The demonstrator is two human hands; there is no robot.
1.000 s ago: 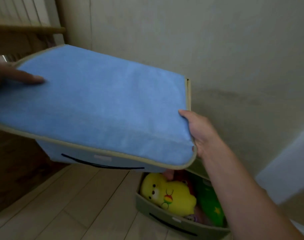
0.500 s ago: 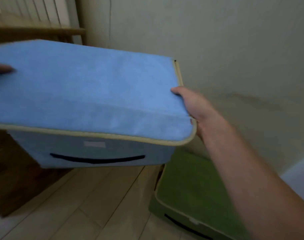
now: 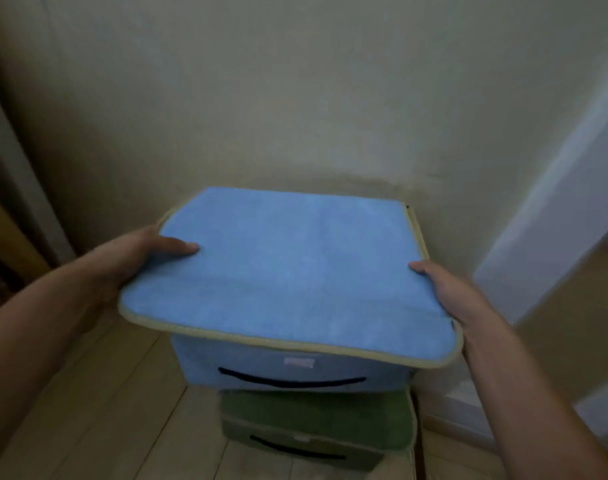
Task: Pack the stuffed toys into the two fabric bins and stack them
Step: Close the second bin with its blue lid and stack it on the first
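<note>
A blue fabric bin (image 3: 288, 271) with a beige-trimmed lid and a black handle strap on its front is over a green fabric bin (image 3: 316, 424) on the floor; whether they touch is unclear. The green bin's lid is closed, so no stuffed toys show. My left hand (image 3: 136, 261) grips the blue bin's left edge, thumb on the lid. My right hand (image 3: 448, 289) grips its right edge, thumb on top; the fingers of both hands are hidden under the lid.
A cream wall (image 3: 295, 98) stands right behind the bins. Light wooden floorboards (image 3: 122, 410) run in front and to the left. A white panel or door frame (image 3: 555, 220) is at the right, dark wooden furniture (image 3: 4, 237) at the left edge.
The blue bin has moved right and down, from the left side of the view to over the green bin. The green bin's lid went from open, with toys showing, to closed.
</note>
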